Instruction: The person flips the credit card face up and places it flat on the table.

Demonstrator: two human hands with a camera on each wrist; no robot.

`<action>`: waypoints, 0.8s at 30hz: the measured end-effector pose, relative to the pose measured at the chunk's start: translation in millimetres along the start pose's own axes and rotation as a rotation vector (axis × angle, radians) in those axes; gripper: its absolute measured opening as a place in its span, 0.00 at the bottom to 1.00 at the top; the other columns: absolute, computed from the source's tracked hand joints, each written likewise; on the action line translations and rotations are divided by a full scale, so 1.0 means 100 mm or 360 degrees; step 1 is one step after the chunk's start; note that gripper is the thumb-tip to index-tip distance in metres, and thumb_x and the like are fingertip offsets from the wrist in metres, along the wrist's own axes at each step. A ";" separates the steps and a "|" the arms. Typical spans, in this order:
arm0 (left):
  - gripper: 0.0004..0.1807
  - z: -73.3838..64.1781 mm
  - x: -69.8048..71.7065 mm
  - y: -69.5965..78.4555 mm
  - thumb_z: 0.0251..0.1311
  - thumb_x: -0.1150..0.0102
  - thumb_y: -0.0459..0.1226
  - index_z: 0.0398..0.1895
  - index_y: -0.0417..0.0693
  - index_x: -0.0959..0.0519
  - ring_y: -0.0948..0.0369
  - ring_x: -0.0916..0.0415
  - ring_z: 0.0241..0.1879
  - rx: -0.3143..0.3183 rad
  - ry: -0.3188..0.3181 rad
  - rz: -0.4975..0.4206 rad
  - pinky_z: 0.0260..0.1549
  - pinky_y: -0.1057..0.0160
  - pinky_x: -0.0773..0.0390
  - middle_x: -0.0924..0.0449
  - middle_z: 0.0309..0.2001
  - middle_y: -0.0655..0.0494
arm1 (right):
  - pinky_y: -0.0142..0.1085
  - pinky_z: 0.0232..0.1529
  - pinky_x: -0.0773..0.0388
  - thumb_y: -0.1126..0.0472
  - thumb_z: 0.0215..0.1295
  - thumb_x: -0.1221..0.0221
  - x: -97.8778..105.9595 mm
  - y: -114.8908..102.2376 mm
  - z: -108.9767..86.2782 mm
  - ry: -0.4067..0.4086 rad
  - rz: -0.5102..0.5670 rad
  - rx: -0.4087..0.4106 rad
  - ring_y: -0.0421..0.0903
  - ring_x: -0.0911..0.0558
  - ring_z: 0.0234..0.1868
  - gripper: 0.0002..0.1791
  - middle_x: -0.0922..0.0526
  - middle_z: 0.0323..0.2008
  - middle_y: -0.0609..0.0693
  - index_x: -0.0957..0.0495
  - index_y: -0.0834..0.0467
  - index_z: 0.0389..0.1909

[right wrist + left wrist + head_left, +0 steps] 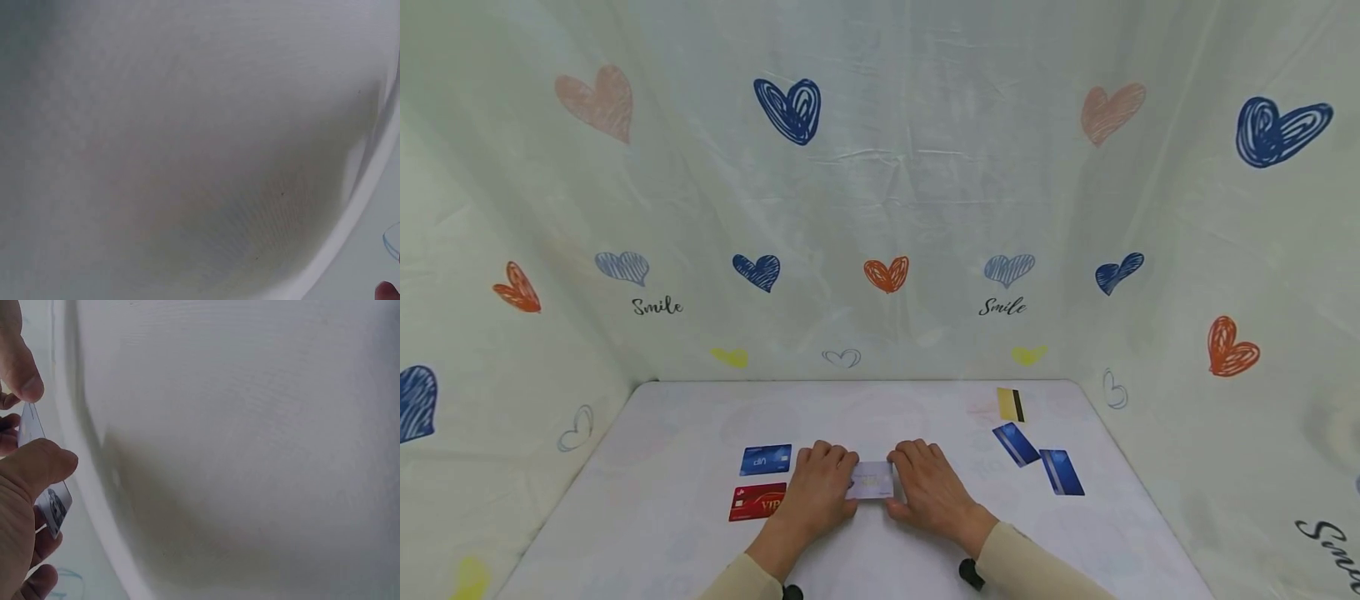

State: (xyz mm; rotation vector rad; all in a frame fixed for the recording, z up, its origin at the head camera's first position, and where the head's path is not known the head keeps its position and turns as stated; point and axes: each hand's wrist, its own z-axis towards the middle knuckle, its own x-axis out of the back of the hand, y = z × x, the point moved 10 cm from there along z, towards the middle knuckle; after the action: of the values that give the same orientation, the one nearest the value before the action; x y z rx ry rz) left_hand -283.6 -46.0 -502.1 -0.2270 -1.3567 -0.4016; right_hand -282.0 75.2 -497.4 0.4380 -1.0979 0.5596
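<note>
Revealing dark-printed card (57,507): left wrist view

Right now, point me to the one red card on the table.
The VIP card beside the left hand, just below a blue card in the head view. The other visible cards look blue, gold or pale.

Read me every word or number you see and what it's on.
"Smile": twice on the back curtain.
"Smi...", running out of frame: right curtain.
"VIP": red card.
"VIP", apparently upside down: blue card beyond it.
Smaller print on those and the held pale card: too blurred.
</note>
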 end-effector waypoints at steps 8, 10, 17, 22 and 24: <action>0.38 -0.01 -0.10 -0.01 0.48 0.28 0.55 0.62 0.52 0.28 0.52 0.34 0.56 -0.0017 -0.0028 0.0057 0.55 0.48 0.30 0.24 0.56 0.53 | 0.37 0.42 0.32 0.37 0.53 0.37 -0.10 0.01 0.02 -0.0044 -0.0098 0.0027 0.44 0.28 0.45 0.30 0.25 0.46 0.46 0.26 0.54 0.49; 0.38 -0.01 -0.11 -0.01 0.49 0.28 0.55 0.62 0.52 0.27 0.52 0.33 0.56 -0.0012 -0.0046 0.0049 0.55 0.48 0.30 0.24 0.56 0.53 | 0.37 0.41 0.32 0.37 0.53 0.37 -0.12 0.01 0.03 -0.0046 -0.0116 0.0038 0.44 0.27 0.44 0.30 0.25 0.45 0.46 0.26 0.54 0.48; 0.35 0.02 -0.20 -0.02 0.50 0.28 0.53 0.60 0.51 0.26 0.51 0.33 0.56 0.0029 -0.0100 0.0037 0.51 0.48 0.28 0.24 0.56 0.52 | 0.37 0.40 0.32 0.37 0.55 0.37 -0.23 0.01 0.02 -0.0157 -0.0111 0.0030 0.44 0.27 0.44 0.30 0.24 0.46 0.46 0.25 0.54 0.49; 0.34 0.01 -0.22 -0.01 0.51 0.29 0.52 0.61 0.50 0.26 0.51 0.33 0.56 0.0032 -0.0131 0.0022 0.51 0.48 0.28 0.24 0.56 0.52 | 0.36 0.41 0.31 0.36 0.57 0.38 -0.29 0.02 0.00 -0.0233 -0.0117 0.0000 0.43 0.27 0.45 0.30 0.24 0.47 0.46 0.25 0.54 0.52; 0.34 0.00 -0.22 0.00 0.52 0.29 0.51 0.61 0.50 0.26 0.51 0.33 0.56 0.0027 -0.0140 0.0017 0.52 0.47 0.29 0.24 0.56 0.52 | 0.36 0.40 0.32 0.36 0.58 0.38 -0.30 0.03 0.00 -0.0251 -0.0108 -0.0012 0.43 0.27 0.45 0.31 0.24 0.47 0.46 0.25 0.54 0.52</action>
State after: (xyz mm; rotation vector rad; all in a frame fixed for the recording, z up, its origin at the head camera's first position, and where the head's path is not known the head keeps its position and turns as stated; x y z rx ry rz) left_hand -287.7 -42.7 -523.7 -0.2401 -1.4440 -0.3746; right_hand -294.1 71.6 -525.0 0.5176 -1.2310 0.4670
